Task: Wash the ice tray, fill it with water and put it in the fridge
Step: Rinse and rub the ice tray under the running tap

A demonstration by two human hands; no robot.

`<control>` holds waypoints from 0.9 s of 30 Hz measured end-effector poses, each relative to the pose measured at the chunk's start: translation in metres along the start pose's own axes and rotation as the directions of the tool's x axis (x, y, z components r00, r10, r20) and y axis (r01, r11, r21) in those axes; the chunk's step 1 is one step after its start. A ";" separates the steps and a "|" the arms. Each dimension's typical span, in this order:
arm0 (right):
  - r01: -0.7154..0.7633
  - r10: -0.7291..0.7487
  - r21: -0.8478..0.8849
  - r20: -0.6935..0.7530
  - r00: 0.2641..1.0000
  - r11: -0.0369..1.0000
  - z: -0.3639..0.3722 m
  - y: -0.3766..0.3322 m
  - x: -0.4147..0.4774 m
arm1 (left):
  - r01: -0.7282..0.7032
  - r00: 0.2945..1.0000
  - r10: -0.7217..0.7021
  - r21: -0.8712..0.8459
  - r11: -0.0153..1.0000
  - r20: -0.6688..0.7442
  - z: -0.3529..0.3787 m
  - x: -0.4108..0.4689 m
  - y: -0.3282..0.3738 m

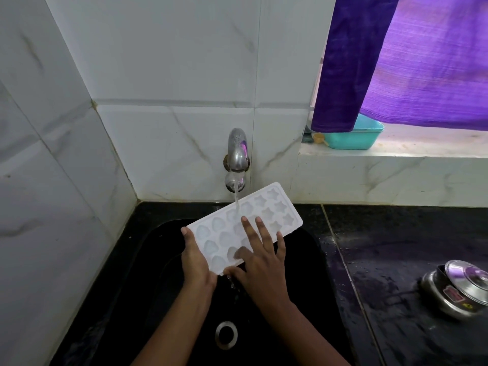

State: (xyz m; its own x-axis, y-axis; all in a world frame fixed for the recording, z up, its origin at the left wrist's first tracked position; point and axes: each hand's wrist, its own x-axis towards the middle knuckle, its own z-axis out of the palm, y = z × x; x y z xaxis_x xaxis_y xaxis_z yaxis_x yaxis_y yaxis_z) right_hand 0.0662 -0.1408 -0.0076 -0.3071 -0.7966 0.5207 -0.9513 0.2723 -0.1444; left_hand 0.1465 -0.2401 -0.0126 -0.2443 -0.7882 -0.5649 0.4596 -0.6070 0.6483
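A white ice tray (266,207) with shell- and star-shaped cups is held tilted over the black sink (158,299). Water runs from the steel wall tap (237,151) onto the tray's middle and drips off its near corner. My left hand (195,262) grips the tray's near left edge from underneath, thumb on the rim. My right hand (261,257) lies flat on the tray's top with fingers spread over the cups, thumb at the near corner.
The sink drain (226,334) sits below my arms. A steel lidded pot (459,289) stands on the wet black counter at right. On the window ledge a teal plastic tub (353,138) sits under a purple curtain (396,62). White tiled walls close in at left and behind.
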 end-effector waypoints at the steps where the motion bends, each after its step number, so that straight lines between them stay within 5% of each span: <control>1: -0.013 0.013 0.031 -0.008 1.000 0.999 0.001 -0.002 -0.003 | 0.011 1.000 -0.011 -0.011 1.000 0.008 -0.001 -0.001 0.000; 10: -0.250 0.267 0.322 -0.010 0.964 0.913 -0.009 0.015 -0.020 | -0.061 0.998 0.059 -0.065 0.996 -0.033 -0.021 -0.006 0.006; 15: -0.083 0.090 0.316 -0.007 0.996 0.945 -0.007 0.009 -0.009 | -0.086 0.996 0.084 -0.077 0.993 -0.034 -0.022 -0.011 0.010; 23: -0.047 -0.011 0.179 0.310 0.951 0.983 0.003 0.008 0.005 | -0.124 0.990 0.121 -0.049 0.991 -0.068 -0.018 -0.011 0.011; 27: -0.056 0.025 0.132 0.225 0.974 0.990 -0.004 0.010 0.011 | -0.099 0.993 0.095 -0.056 0.993 -0.076 -0.019 -0.013 0.005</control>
State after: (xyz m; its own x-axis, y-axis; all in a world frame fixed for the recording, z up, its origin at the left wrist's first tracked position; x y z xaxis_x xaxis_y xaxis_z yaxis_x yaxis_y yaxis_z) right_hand 0.0531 -0.1449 -0.0004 -0.3294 -0.8904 0.3141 -0.9276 0.2431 -0.2837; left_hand 0.1681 -0.2306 -0.0117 -0.1339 -0.8323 -0.5378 0.5291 -0.5189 0.6714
